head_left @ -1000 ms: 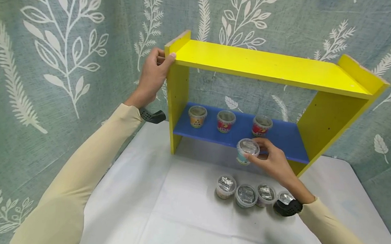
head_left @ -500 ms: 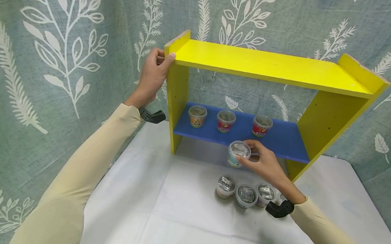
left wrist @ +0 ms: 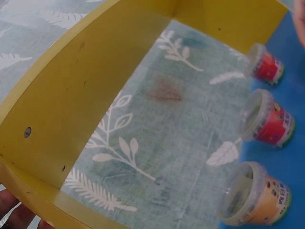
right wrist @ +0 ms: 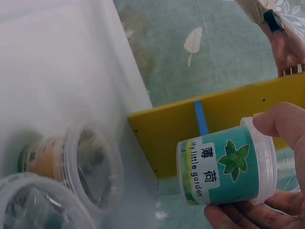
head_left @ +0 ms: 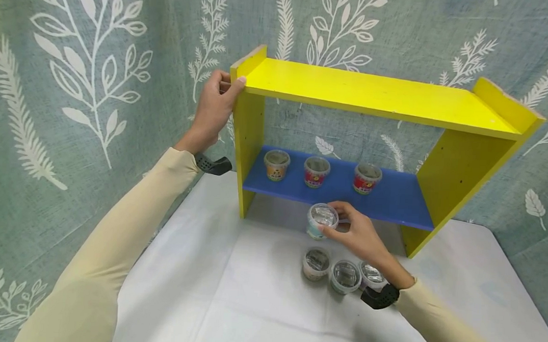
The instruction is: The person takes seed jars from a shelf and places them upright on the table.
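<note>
My right hand holds a small clear-lidded plastic tub with a teal label just in front of the blue shelf board's front edge. In the right wrist view the tub shows a green leaf picture and the words "My little garden", with thumb and fingers round its lid end. High on the left, my left hand grips the top corner of the yellow shelf unit. On the blue board stand an orange-label tub and two red-label tubs, spaced apart in a row.
Several more tubs stand on the white table in front of the shelf, among them one with an orange label; my right forearm partly covers that row. A white cloth covers the table. Green leaf-patterned curtain hangs behind and at the sides.
My right hand has carried the teal-label tub leftward and slightly down along the front of the blue board. The left hand keeps its grip on the shelf corner.
</note>
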The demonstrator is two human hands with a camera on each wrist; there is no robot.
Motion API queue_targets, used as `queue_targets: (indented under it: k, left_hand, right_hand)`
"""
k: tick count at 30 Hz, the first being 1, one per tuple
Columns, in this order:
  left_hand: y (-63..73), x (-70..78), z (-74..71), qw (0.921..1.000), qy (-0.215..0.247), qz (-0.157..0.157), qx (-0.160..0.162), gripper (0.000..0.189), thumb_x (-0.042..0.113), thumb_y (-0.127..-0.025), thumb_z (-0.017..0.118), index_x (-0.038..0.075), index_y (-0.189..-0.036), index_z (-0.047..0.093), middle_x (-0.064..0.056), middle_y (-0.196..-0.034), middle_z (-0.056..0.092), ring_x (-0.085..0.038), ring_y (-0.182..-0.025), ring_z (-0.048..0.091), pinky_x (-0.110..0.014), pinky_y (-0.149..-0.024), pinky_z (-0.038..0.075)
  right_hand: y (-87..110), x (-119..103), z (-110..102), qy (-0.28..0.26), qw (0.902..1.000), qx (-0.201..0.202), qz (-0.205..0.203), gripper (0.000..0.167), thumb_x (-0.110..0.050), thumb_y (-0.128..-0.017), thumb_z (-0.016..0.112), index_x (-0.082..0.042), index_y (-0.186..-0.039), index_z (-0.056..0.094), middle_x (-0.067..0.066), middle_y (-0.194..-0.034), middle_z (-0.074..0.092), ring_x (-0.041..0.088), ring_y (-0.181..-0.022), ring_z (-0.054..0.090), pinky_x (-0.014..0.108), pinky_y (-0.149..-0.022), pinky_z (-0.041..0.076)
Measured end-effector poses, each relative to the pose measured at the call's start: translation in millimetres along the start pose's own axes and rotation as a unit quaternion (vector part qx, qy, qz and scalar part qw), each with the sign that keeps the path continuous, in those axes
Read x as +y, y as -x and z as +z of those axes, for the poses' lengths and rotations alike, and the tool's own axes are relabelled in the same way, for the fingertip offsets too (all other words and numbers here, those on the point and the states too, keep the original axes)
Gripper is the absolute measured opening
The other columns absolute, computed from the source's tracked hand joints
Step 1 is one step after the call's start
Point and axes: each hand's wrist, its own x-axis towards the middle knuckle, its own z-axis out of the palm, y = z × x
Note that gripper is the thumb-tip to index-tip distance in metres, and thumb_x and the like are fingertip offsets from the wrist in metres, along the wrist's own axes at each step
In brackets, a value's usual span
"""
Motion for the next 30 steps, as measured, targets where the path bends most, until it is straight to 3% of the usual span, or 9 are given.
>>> queue_targets:
  k: [11,24,30]
  left_hand:
    - [0.7,2.1,-1.8,1.0,0.001,0.004,-0.001,0.036,0.047,-0.102,0.06,0.015,-0.118,0.051,-0.005,-0.112,0.055,-0.022,-0.099,0.056,-0.035,-0.082,0.044]
    - [0.8,3.3,-2.1,1.0,0.005,0.004,0.003,0.036,0.047,-0.102,0.06,0.015,-0.118,0.052,-0.006,-0.112,0.056,-0.022,-0.098,0.056,-0.035,-0.08,0.044]
    - [1.9,2.5,-0.7,1.0,-0.001,0.001,0.001,0.037,0.047,-0.102,0.06,0.015,-0.119,0.051,-0.006,-0.113,0.056,-0.022,-0.1,0.056,-0.034,-0.082,0.044]
  right_hand:
    - [-1.9,-3,16,-0.005,0.9998,-0.02,-0.001,0.065,-0.046,-0.089,0.081,-0.017,-0.141,0.055,0.004,-0.131,0.062,0.021,-0.109,0.068,0.037,-0.092,0.056]
    - [-3.7,-8,35,-0.022,0.9982,-0.052,-0.022,0.064,-0.039,-0.089,0.083,-0.014,-0.141,0.055,0.006,-0.133,0.061,0.025,-0.115,0.066,0.039,-0.096,0.054]
    - [-2.4,-9,44,-0.011,0.9978,-0.064,-0.013,0.065,-0.041,-0.087,0.084,-0.016,-0.14,0.056,0.004,-0.131,0.063,0.026,-0.115,0.066,0.041,-0.096,0.054]
